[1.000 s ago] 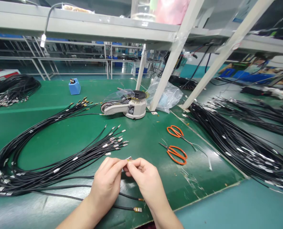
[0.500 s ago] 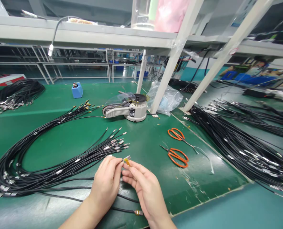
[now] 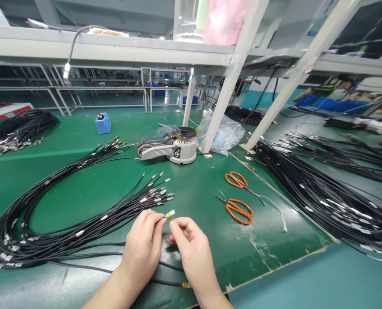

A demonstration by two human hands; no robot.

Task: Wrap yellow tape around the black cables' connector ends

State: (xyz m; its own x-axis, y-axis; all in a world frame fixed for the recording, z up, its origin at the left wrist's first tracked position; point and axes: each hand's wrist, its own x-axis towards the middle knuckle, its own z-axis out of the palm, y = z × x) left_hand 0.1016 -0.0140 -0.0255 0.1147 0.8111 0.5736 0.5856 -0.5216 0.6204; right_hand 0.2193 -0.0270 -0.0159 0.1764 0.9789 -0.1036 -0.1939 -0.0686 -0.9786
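My left hand (image 3: 144,242) is closed in a pinch on a black cable just behind its silver connector (image 3: 171,213). A small strip of yellow tape (image 3: 169,218) sits at the connector's base, and my right hand (image 3: 194,249) pinches its loose lower end between thumb and forefinger. Under my hands lies another cable end, its connector (image 3: 186,285) banded in yellow. To the left, a large curved bundle of black cables (image 3: 90,227) with white tags and bare silver ends rests on the green table (image 3: 203,193).
A round tape dispenser (image 3: 182,150) stands ahead. Two orange-handled scissors (image 3: 240,211) lie to the right, near a white tie. Further right is a thick cable bundle (image 3: 313,193). A blue holder (image 3: 103,123) and a coiled cable pile (image 3: 23,128) sit at the back left. White posts (image 3: 224,94) support a shelf.
My right hand has turned and drawn slightly down from the connector, its fingers curling in on the tape. My left hand stays almost in place. The view has shifted slightly.
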